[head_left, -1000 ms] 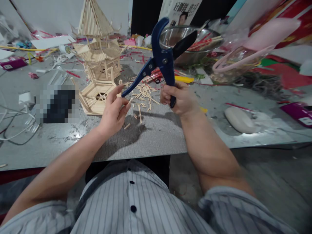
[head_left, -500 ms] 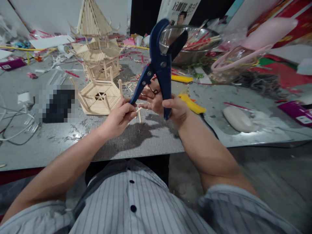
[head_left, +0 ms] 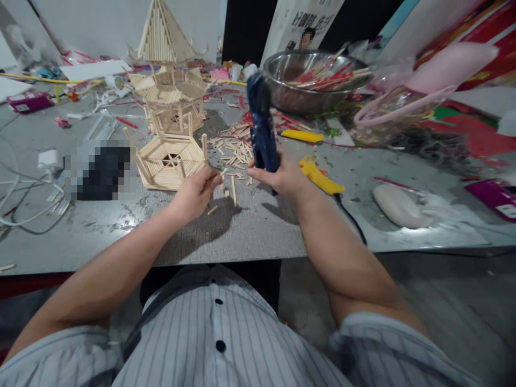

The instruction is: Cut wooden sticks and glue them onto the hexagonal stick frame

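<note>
In my right hand [head_left: 289, 176] is a blue pipe cutter [head_left: 264, 142], held upright with its handles pressed together, slightly blurred. My left hand [head_left: 195, 194] is closed in a pinch on a short wooden stick [head_left: 223, 173], whose tip sticks out past the fingers. Just behind that hand stands a six-sided wooden stick base [head_left: 163, 172] with short posts at its corners. A tiered pagoda model [head_left: 167, 48] made of sticks rises behind the base. Cut stick pieces [head_left: 237, 153] lie scattered between my hands and beyond them.
A steel bowl [head_left: 278, 97] with red-tipped sticks stands at the back. Right of my hand lies a yellow glue gun [head_left: 322, 178] with a black cord. A computer mouse [head_left: 397, 206] is farther right. A pixelated dark object [head_left: 105, 172] and white cables [head_left: 38, 185] lie at left.
The pipe cutter's handles have come together, and it has turned and tilted more upright. My left hand no longer touches its handle and has moved slightly away. The view has shifted slightly.
</note>
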The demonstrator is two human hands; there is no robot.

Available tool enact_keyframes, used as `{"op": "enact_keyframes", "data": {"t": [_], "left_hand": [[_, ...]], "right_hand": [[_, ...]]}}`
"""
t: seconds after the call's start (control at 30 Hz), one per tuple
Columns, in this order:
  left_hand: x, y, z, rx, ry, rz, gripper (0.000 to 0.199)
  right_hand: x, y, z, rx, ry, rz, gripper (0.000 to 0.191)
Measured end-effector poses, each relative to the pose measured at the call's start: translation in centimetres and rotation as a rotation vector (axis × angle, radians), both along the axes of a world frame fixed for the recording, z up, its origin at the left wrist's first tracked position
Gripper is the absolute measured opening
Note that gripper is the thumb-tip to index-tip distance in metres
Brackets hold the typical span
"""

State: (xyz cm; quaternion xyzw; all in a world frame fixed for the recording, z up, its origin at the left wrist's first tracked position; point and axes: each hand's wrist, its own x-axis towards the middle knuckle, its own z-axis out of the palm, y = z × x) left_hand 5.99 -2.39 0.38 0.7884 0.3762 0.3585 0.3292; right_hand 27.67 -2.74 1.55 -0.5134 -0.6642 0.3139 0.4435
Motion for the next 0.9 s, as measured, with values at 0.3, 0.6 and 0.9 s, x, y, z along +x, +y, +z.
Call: {"op": "enact_keyframes", "data": {"t": [0.3,0.6,0.9], "left_hand": [[-0.2,0.2,1.5,-0.359,-0.286,-0.030,0.027],[-0.3,0.1,1.9,-0.417,-0.349,-0.041,0.033],[-0.5,0.2,1.8,-0.464,-0.435,-0.077,0.037]], "right_hand": [[-0.4,0.6,-1.2,0.123,-0.391,0.109,0.066],[-0.2,0.5,-1.0,0.122,-0.469,0.112,0.064],[-0.2,0.4,-0.9,0.109,-0.470,0.177,0.055]]}}
